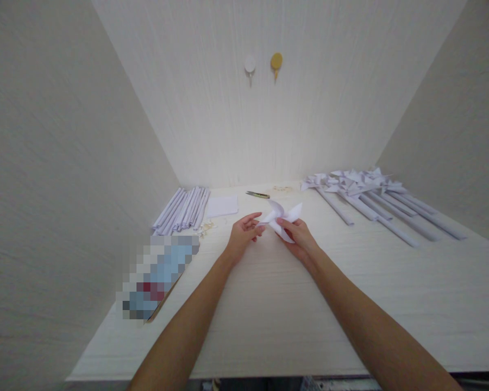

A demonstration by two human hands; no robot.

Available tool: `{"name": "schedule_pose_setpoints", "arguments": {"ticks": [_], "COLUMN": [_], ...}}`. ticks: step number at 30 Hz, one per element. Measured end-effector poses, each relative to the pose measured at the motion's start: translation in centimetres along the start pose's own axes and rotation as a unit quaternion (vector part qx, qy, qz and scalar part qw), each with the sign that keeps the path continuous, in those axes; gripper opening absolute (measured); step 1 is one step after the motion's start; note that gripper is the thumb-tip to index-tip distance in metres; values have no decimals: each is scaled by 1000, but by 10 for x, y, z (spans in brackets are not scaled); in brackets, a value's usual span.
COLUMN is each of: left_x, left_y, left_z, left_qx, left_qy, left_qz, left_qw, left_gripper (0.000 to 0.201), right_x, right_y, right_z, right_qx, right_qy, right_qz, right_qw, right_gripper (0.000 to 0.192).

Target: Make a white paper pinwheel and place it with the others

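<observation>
A white paper pinwheel with curved blades is held above the middle of the table. My right hand grips it from the right, the thumb pressed near its centre. At its left blade is my left hand, thumb and fingers closed around the blade's tip. The other fingers of this hand are loosely curled. Behind the pinwheel lies a small pair of thread snips. A stack of square white paper rests to the left of it.
Rolled paper sticks are piled at the back left, beside small pale bits. A blurred flat object lies at the left edge. Several finished pinwheels on sticks cover the back right. Two hooks are on the back wall.
</observation>
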State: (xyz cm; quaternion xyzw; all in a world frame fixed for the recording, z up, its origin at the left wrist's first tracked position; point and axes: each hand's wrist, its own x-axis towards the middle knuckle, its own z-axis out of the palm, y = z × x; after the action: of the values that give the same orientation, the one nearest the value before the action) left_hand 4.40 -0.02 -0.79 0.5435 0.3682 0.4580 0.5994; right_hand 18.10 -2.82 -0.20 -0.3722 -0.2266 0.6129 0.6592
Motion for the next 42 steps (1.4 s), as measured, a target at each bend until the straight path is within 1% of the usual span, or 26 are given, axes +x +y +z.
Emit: {"name": "schedule_pose_setpoints", "arguments": {"ticks": [4,8,16,21,24,26,27,29,30,31,32,33,34,35,36,39,42], "left_x": [-1,-1,0,-1,-1,2,5,13,18,24,29,34,39,43,46,53,55], "left_y": [2,0,-3,-3,-4,-4,-2,3,8,14,21,28,35,41,47,57,58], "left_z": [0,0,3,3,5,7,8,6,3,-2,-8,-17,-27,-38,-49,-80,-98], "left_qx": [-11,3,82,95,88,115,146,250,333,427,458,476,512,610,637,666,675], "left_qy": [-2,-12,-28,-4,18,24,27,45,62,83,101,113,127,135,139,152,151], "left_qz": [-5,-3,5,8,14,9,8,19,41,66,74,80,82,71,58,23,-7], "left_qw": [1000,1000,996,995,996,993,989,967,940,898,880,868,846,777,756,730,722], "left_gripper": [56,53,28,19,17,16,15,16,18,18,17,17,18,21,21,19,10], "right_x": [1,2,-1,-2,-3,-4,-5,-5,-5,-5,-5,-4,-3,-2,-2,0,-1], "right_y": [1,1,-2,-4,-5,-6,-6,-6,-6,-6,-6,-5,-5,-5,-5,-5,-6], "right_z": [-1,-3,-1,-1,1,1,2,1,1,0,-1,-2,-3,-3,-4,-3,0], "right_qx": [2,3,9,21,38,48,50,50,51,53,56,57,57,55,51,51,63], "right_qy": [3,1,20,11,15,19,16,13,16,21,27,30,31,30,27,19,7], "right_qz": [-9,-13,-19,-31,-20,-14,-13,-12,-10,-8,-7,-8,-12,-16,-20,-17,-1], "right_qw": [1000,1000,1000,999,999,999,999,999,999,998,998,998,998,998,998,998,998], "right_gripper": [19,19,19,19,19,19,19,20,20,21,22,22,22,21,20,20,21]}}
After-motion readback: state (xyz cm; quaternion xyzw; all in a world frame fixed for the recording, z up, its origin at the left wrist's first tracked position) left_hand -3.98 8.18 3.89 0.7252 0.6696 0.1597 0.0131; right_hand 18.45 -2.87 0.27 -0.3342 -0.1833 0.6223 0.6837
